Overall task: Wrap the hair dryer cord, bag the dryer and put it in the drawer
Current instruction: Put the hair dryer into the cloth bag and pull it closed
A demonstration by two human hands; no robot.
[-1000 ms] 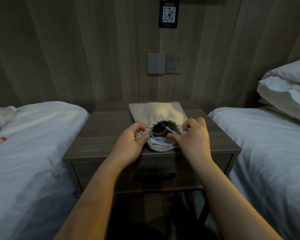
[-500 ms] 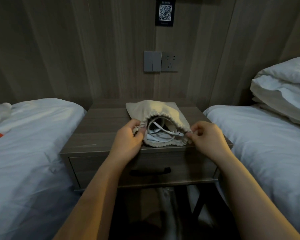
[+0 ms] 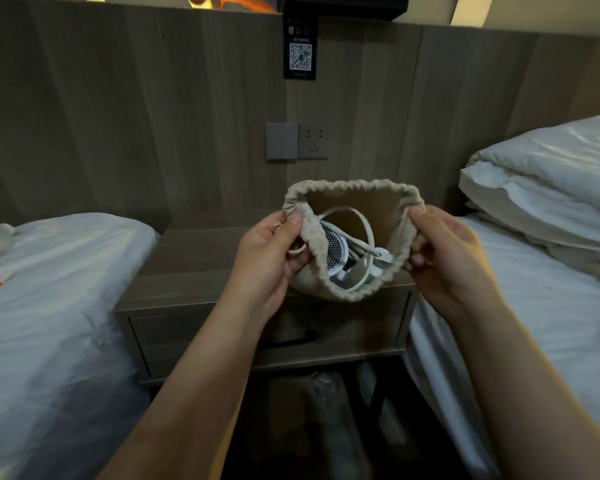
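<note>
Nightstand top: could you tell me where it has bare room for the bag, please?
The nightstand is bare from the left bed to the left hand. The middle is crowded: that hand and the right hand grip the bag there. The right edge is hidden.

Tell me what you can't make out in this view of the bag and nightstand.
All in the head view:
1. hair dryer: only its mesh end and cord show; the bag hides the rest.
2. drawer handle: partly behind the left arm.
3. sign: print above the QR code too small to read.
4. shapes under the nightstand: too dark and blurred to identify.
</note>
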